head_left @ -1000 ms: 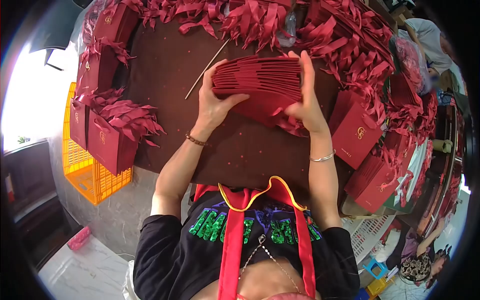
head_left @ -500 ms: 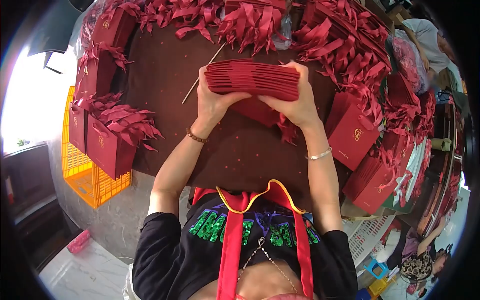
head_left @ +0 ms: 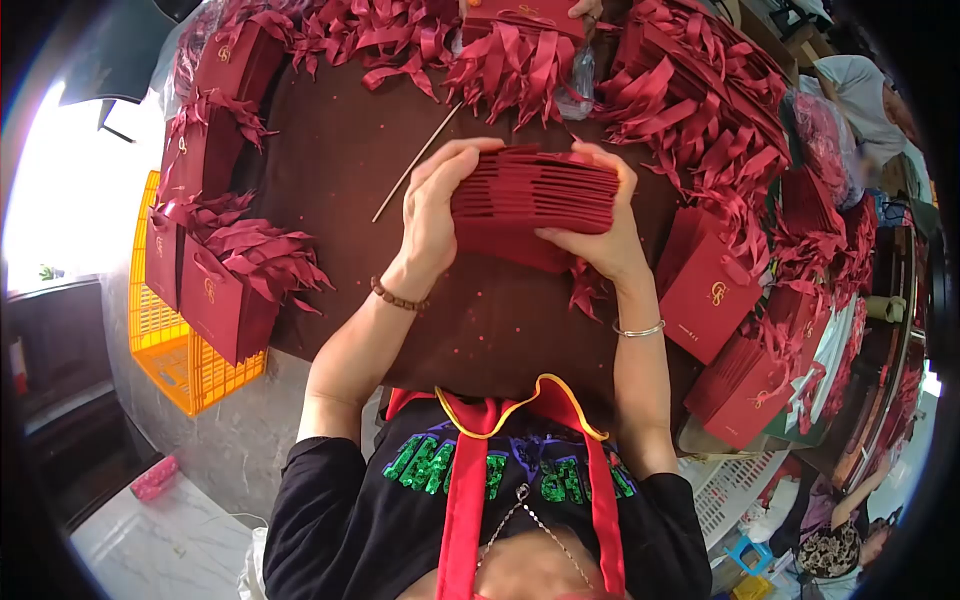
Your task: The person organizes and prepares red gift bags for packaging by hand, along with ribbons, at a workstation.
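A thick stack of folded dark-red paper bags (head_left: 535, 190) is held above the brown table, its layered edges facing me. My left hand (head_left: 432, 205) cups the left end, its fingers reaching over the far corner. At the opposite end, my right hand (head_left: 612, 225) grips the stack, with the thumb on the near side and the fingers around the far corner. Red ribbon ends (head_left: 587, 290) hang below the stack on the right. Beyond my left hand, a thin stick (head_left: 415, 165) lies on the brown tabletop (head_left: 340, 170).
Red gift bags with ribbon handles stand at left (head_left: 228, 300) and right (head_left: 708, 285). Ribboned bags (head_left: 510, 75) line the far edge, where another person's hand (head_left: 588, 10) shows. An orange crate (head_left: 190, 375) stands at lower left; other people are on the right.
The stack has come slightly nearer and to the right. My left thumb has left its near face, and that hand has shifted to the left end. The right hand keeps its grip.
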